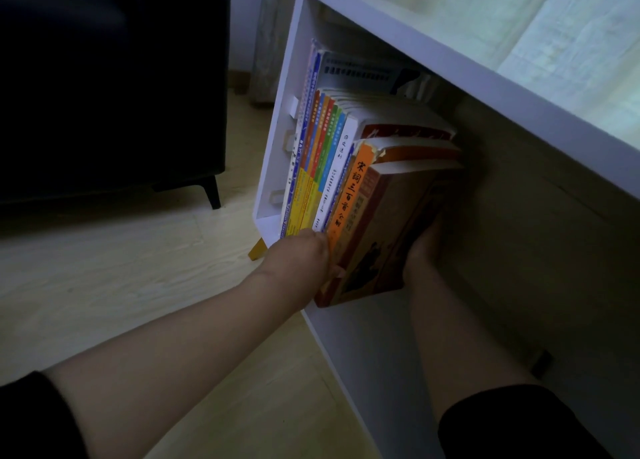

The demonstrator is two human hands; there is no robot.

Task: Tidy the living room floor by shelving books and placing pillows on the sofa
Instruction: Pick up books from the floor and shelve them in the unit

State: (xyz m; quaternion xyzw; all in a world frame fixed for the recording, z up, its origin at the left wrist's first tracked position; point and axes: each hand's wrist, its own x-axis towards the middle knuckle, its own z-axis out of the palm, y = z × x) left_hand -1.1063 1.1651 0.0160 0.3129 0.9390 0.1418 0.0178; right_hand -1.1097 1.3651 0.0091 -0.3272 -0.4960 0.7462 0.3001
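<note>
the left hand sits just below frame centre, knuckles bunched at the foot of the spines. its fingers curl out of sight, and one tip shows pinched on the spine edge of the brown book. at 3 o'clock from it, across that book, the right hand lies against the book's far side. the fingers that show run flat and straight up the cover. their tips and the thumb are hidden behind the book.

the brown book stands tilted between the two hands, its lower corner at the front lip of the white shelf unit. touching it at 10 o'clock is the orange-spined book, its top corner torn. beyond that, toward 11 o'clock, a row of books leans against the unit's side wall. the titles there are too small and dim to read. the back of the compartment at 3 o'clock is in deep shadow. a small dark thing at 4 o'clock cannot be made out.

a yellow wooden foot pokes from under the unit at 9 o'clock. the pale wood floor spreads on from there. a dark sofa fills the 10 o'clock corner, nearly black and cut off by the frame. pale curtains hang at 2 o'clock. black sleeves are cropped at the bottom edge.
</note>
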